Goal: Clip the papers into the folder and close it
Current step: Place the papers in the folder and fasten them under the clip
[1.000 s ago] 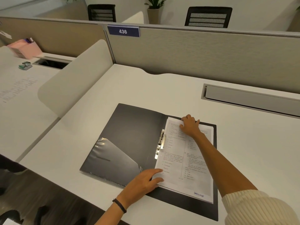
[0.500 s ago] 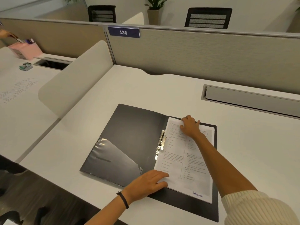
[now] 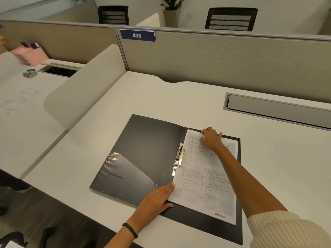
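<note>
A black folder [image 3: 143,149] lies open on the white desk, its inner pocket shiny at the lower left. The printed papers [image 3: 197,178] lie on its right half, their left edge beside the metal clip [image 3: 179,156] at the spine. My right hand [image 3: 211,139] presses flat on the top of the papers. Down at the near edge, my left hand [image 3: 155,199] rests flat with fingers together, its fingertips touching the papers' lower left corner. Whether the clip holds the sheets I cannot tell.
A grey partition [image 3: 232,63] with a "436" sign closes the back. A cable tray lid [image 3: 277,110] sits at the right rear. A curved white divider [image 3: 86,86] stands to the left; beyond it are a pink organiser [image 3: 30,54] and a small stapler-like item [image 3: 30,72].
My left hand has slid back off the papers toward the near edge and flattened, fingertips now at the lower left corner. My right hand stays on the papers' top.
</note>
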